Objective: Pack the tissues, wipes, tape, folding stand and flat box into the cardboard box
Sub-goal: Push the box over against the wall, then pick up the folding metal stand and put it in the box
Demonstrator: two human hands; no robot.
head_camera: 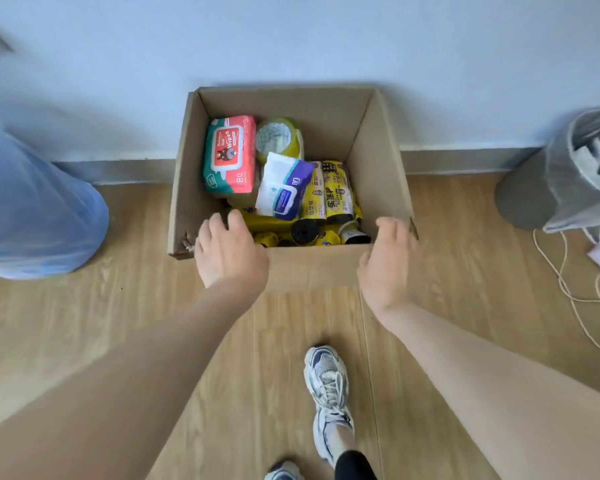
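An open cardboard box (378,161) stands on the wood floor against the wall. Inside lie a red and green wipes pack (230,154), a roll of clear tape (278,137), a white and purple wipes pack (282,188) and several yellow tissue packs (329,194). My left hand (230,251) hovers over the box's near left edge, fingers apart and curled, holding nothing. My right hand (388,261) is at the near right edge, open and empty too. The near wall hides the box's front bottom.
A blue translucent bag (32,209) lies on the floor at the left. At the right stands a grey round bin (548,188) with a liner, with white cords (568,289) trailing beside it. My sneaker (328,386) is on the floor behind the box.
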